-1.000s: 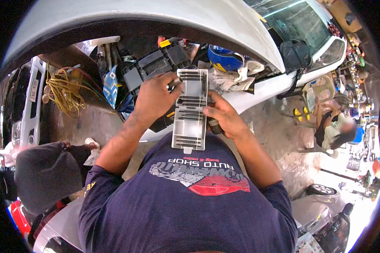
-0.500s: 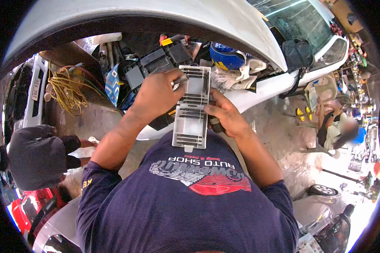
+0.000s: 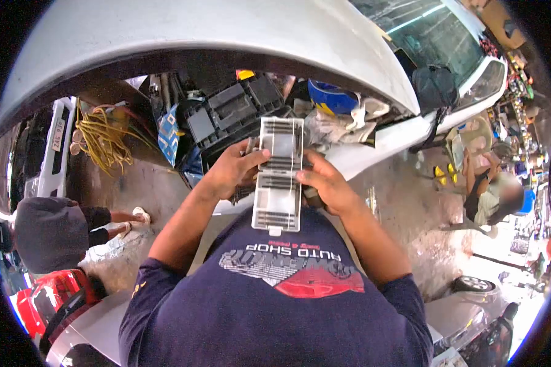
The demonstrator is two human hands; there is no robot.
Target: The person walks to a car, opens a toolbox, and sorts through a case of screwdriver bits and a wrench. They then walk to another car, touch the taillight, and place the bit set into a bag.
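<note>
An open clear plastic case (image 3: 277, 202) with thin dark bits lying in rows in both halves is held in front of my chest. My left hand (image 3: 235, 168) is closed at its left edge, thumb on the upper half. A small greyish metal piece (image 3: 250, 145) shows at the fingers of that hand. On the other side, my right hand (image 3: 325, 182) grips the case's right edge near the hinge, thumb over the rim and fingers underneath. Part of a dark object (image 3: 312, 197) shows below the right palm, mostly hidden.
Ahead is a white car's engine bay under a raised hood (image 3: 214, 27), with a black plastic box (image 3: 226, 110), a blue container (image 3: 331, 96) and rags. A yellow cable coil (image 3: 104, 137) hangs left. One person (image 3: 49, 232) is at left, another (image 3: 492, 196) at right.
My left hand has come down from above the case's upper half to its left edge. The case sits slightly lower in view, still in my right hand.
</note>
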